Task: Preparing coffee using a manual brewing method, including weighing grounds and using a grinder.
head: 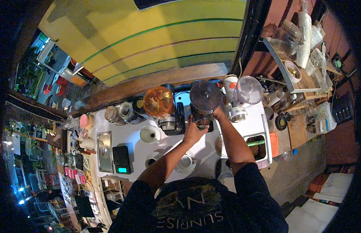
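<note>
In front of me stands a coffee grinder with a dark lidded hopper (206, 96), and both my hands are at it. My left hand (195, 131) curls around the front of its body, below the hopper, at a rounded part with a shiny rim (202, 125). My right hand (218, 114) touches the right side just under the hopper; its fingers are mostly hidden. Left of it is a grinder with an orange hopper (158, 101), and to the right one with a clear hopper (248, 90). A white coffee dripper (150, 134) stands nearer me on the white counter (174, 142).
A black digital scale (121, 158) with a lit display lies beside a steel tray (104, 152) at the left. Glass jars (128, 112) stand along the back. A white cup on a saucer (185, 163) sits below my forearms. At right are an open bin (257, 147) and shelves (305, 84).
</note>
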A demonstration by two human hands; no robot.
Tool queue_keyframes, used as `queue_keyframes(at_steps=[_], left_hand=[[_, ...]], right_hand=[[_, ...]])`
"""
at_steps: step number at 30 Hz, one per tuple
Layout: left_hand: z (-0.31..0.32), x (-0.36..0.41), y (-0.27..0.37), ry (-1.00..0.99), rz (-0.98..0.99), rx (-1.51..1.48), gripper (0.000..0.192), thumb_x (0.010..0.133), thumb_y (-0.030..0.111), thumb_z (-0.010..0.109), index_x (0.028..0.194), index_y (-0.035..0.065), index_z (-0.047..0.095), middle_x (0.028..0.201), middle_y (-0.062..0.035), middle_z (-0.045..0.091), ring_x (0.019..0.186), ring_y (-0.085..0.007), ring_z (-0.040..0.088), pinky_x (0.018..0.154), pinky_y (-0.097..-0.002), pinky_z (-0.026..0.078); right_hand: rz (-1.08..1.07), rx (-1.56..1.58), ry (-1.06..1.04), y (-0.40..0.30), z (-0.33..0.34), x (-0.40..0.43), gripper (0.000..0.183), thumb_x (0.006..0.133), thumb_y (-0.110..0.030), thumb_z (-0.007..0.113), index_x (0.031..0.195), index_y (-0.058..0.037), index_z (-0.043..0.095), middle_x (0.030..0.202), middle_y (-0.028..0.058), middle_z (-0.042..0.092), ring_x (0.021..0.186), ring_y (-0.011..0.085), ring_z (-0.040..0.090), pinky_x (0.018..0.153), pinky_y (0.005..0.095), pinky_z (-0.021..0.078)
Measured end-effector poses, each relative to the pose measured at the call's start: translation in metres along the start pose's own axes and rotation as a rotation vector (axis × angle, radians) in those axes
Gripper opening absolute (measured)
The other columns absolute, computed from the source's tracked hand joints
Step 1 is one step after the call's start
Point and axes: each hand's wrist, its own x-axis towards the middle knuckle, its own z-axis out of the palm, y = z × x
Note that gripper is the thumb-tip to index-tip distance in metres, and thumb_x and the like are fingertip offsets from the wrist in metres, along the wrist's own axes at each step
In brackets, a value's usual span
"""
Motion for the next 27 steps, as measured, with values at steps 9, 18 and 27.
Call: queue_keyframes(at_steps=[9,18,27], left_hand=[[0.003,0.0,-0.011,0.009,-0.029,-0.025,0.085,0.077,0.039,0.084,0.14,-0.0076,0.048,0.149,-0.0408,0.039,0.135,-0.0537,0.044,0.117,-0.0509,0.037],[0.006,0.0,-0.003,-0.023,0.019,0.037,0.086,0.077,0.039,0.084,0.142,-0.0052,0.048,0.148,-0.0398,0.04,0.136,-0.0534,0.043,0.116,-0.0507,0.037],[-0.007,-0.002,0.005,0.03,0.015,-0.029,0.083,0.076,0.034,0.084,0.139,-0.0073,0.048,0.145,-0.0324,0.047,0.131,-0.0489,0.05,0.113,-0.0497,0.04]], right_hand=[[-0.1,-0.171,-0.068,-0.004,0.001,-0.022,0.061,0.105,-0.053,0.041,0.127,-0.0026,0.066,0.119,0.0228,0.072,0.111,0.0315,0.066,0.1,0.0426,0.0468],[-0.168,-0.315,-0.095,-0.019,-0.009,-0.024,0.058,0.105,-0.051,0.042,0.126,-0.0031,0.067,0.118,0.023,0.072,0.109,0.0321,0.066,0.099,0.0432,0.0471],[-0.258,0.087,0.145,-0.085,-0.024,-0.155,0.039,0.111,-0.031,0.045,0.124,0.0005,0.065,0.13,0.0148,0.066,0.124,0.0235,0.059,0.109,0.0356,0.0412]])
